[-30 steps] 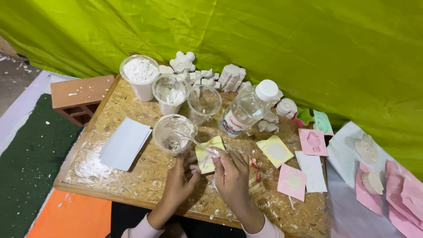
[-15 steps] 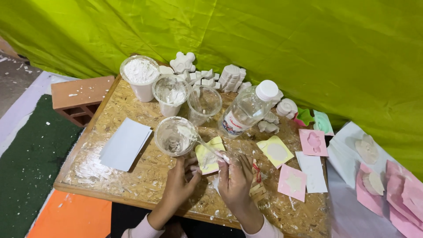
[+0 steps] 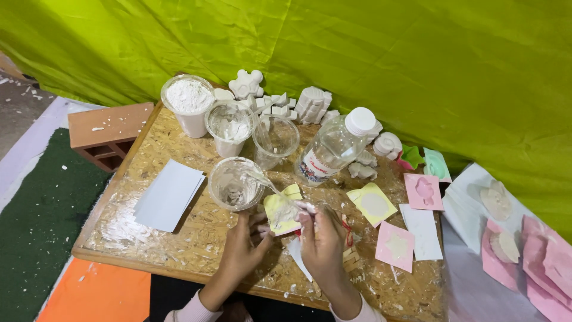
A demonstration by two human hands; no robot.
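brick [image 3: 110,128] — off my surface's left edge | powder-filled cup [image 3: 189,101] at the back | capped clear bottle [image 3: 333,148] lying tilted | white sheets [image 3: 168,194] — left | pink moulds [image 3: 423,191] right

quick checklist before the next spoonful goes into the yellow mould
1. Spoon in right hand: ok, the clear spoon is gripped, its bowl over the mixing cup.
2. Yellow mould steadied: ok, the left hand touches its lower edge.
3. Mix left in the mixing cup: ok, white paste shows on its walls and bottom.
4. Mould fill level: cannot tell, white paste covers the hollow but its depth is hidden.
5. Water bottle capped: ok, the white cap is on and the bottle lies tilted behind the cup.
6. Table clean near the mould: not ok, white smears and crumbs lie about.
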